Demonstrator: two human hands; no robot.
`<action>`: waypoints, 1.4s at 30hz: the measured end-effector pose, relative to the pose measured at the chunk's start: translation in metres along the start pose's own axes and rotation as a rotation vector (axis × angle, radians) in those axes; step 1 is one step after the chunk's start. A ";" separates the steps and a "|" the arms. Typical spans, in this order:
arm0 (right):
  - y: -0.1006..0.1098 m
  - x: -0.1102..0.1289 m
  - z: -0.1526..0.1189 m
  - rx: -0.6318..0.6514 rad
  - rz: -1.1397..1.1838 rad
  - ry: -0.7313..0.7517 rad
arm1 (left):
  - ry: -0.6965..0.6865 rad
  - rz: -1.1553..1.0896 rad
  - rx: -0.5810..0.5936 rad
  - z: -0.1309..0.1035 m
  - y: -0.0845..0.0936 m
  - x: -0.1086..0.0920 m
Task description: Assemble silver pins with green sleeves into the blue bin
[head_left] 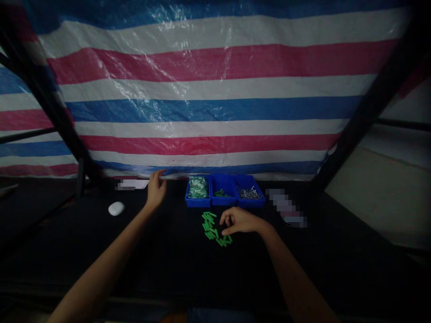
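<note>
My left hand (156, 188) is raised to the left of the blue bins, its fingers stretched out and holding nothing that I can see. My right hand (240, 220) hovers at the right side of a loose cluster of small green plastic pieces (210, 232), which look like wall plugs. Its fingers are bent, with a gap between thumb and forefinger and nothing visible there. Behind the cluster stand three joined blue bins. Clear bags with green contents (198, 187) fill the left bin, a few green pieces (221, 193) lie in the middle one, and metal screws (249, 193) in the right one.
A white rounded object (116, 208) lies on the black table (161, 264) at the left. Blurred-out flat items lie behind it and right of the bins. A striped tarp (208, 107) hangs behind, between dark slanted frame posts (357, 121).
</note>
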State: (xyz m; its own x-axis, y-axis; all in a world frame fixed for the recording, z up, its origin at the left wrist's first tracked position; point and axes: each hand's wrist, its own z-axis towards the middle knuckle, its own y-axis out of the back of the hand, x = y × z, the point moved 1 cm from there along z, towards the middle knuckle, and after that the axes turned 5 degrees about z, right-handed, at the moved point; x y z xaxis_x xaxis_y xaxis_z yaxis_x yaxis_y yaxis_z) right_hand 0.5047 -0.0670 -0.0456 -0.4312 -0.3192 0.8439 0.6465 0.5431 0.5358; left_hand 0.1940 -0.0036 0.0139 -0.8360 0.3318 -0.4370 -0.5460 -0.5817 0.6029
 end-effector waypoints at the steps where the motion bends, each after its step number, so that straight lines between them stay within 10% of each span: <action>1: 0.000 0.000 0.000 0.006 -0.008 0.001 | -0.007 -0.100 -0.025 -0.006 -0.006 -0.022; 6: -0.001 -0.002 0.002 0.000 -0.010 -0.001 | 0.022 -0.463 -0.042 -0.041 -0.028 -0.114; 10: 0.002 -0.003 0.001 -0.022 0.008 0.002 | 0.078 -0.552 -0.029 -0.058 -0.046 -0.145; 24: 0.002 -0.003 0.002 -0.017 0.030 0.007 | 0.009 -0.488 0.034 -0.073 -0.062 -0.135; 37: 0.025 0.006 0.003 -0.561 0.561 -0.069 | 0.053 -0.530 0.202 -0.073 -0.066 -0.135; 42: 0.019 0.004 0.008 -0.542 0.707 -0.096 | 0.015 -0.508 0.332 -0.076 -0.067 -0.139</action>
State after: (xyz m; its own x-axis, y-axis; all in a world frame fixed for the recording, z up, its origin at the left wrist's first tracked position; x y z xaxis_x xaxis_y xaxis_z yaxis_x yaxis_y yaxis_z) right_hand 0.5101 -0.0518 -0.0329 0.1452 0.0306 0.9889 0.9792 0.1385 -0.1481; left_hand 0.3510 -0.0676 -0.0166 -0.4665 0.4956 -0.7327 -0.8664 -0.0895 0.4912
